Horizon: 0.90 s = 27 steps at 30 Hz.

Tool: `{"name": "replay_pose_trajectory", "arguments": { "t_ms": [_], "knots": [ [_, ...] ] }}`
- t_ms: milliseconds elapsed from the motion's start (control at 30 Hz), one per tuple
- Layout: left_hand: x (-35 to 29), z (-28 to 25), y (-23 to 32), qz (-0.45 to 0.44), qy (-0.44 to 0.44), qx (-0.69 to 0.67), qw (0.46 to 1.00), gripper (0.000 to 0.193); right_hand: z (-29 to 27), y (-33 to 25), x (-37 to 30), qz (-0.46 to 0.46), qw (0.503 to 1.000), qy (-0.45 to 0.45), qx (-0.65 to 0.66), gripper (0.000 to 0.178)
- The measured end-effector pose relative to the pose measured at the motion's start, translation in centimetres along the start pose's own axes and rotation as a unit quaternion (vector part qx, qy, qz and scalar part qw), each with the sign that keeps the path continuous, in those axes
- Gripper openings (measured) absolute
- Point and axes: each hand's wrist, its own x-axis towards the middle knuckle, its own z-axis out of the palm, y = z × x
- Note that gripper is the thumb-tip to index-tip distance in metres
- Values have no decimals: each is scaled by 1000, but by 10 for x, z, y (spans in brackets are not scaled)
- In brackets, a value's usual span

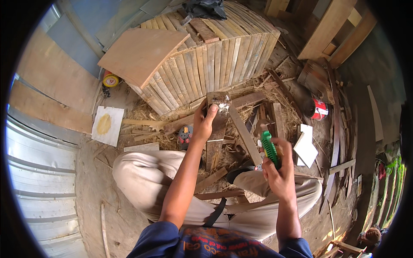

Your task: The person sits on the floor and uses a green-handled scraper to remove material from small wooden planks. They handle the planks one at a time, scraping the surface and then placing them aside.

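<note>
My left hand point(205, 120) is closed round the upper part of a dark wooden board point(218, 124), its thumb lying on the face. A white patch marks the board near its top end. To the right, my right hand point(279, 165) grips a green tool point(270, 148) with a ridged edge and some yellow along its side. What looks like a short dull tip sticks out at its upper end, too blurred to name the tool's kind. The tool and the board are apart. My crossed legs in beige trousers point(146, 172) lie below both hands.
A slatted wooden box point(215, 60) stands ahead, with a brown panel point(144, 53) and a black plastic bag point(204, 8) on top. Wood scraps and straw litter the floor. A red and white can point(319, 109) lies at right; a stained white sheet point(107, 125) is at left.
</note>
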Motion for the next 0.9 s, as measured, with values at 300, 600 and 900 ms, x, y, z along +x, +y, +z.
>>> {"name": "replay_pose_trajectory", "arguments": {
  "t_ms": [300,600,900],
  "knots": [
    [-6,3,-1,73,26,-5,997,44,8,4,2,59,972,-72,218,72],
    [-14,16,-4,57,-18,15,998,56,5,-15,28,-167,985,20,-48,55],
    [-20,26,-12,73,-46,27,996,66,-7,-37,62,-162,978,36,-129,22]
  ]
}}
